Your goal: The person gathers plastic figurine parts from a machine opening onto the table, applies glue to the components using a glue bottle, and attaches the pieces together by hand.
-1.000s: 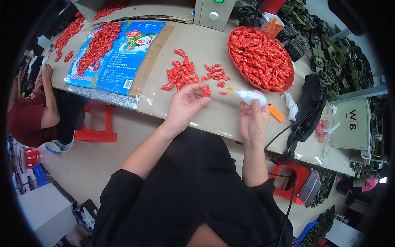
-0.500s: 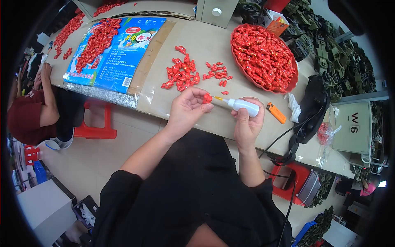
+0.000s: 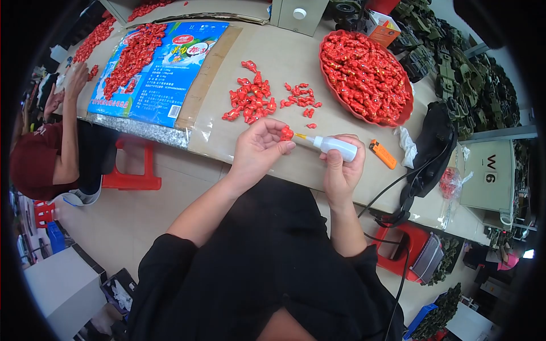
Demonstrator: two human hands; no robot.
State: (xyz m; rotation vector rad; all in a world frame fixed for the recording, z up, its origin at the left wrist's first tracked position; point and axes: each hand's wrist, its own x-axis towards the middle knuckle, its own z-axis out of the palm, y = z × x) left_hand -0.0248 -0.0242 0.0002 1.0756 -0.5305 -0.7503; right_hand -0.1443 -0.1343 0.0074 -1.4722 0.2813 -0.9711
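Observation:
Between thumb and fingers, my left hand (image 3: 259, 149) pinches a small red piece (image 3: 286, 133). My right hand (image 3: 345, 170) is closed around a white squeeze bottle (image 3: 336, 149), whose thin yellowish tip points left and meets the red piece or lies right beside it. Behind my hands, a larger pile of red pieces (image 3: 250, 99) and a smaller group (image 3: 300, 95) lie on the table (image 3: 227, 136). A red bowl (image 3: 407, 113) heaped with similar pieces stands at the back right.
An orange-handled tool (image 3: 383, 154), white tissue (image 3: 406, 148) and a black bag (image 3: 429, 136) with cables lie at the right. A blue printed sheet (image 3: 170, 85) bearing red pieces is at the left, near a co-worker's arm (image 3: 69, 136). Red stools (image 3: 133, 181) stand below.
The bottle has moved left and tilted flatter, bringing its tip to the red piece in my left hand. The co-worker's hand at the left has reached further onto the table.

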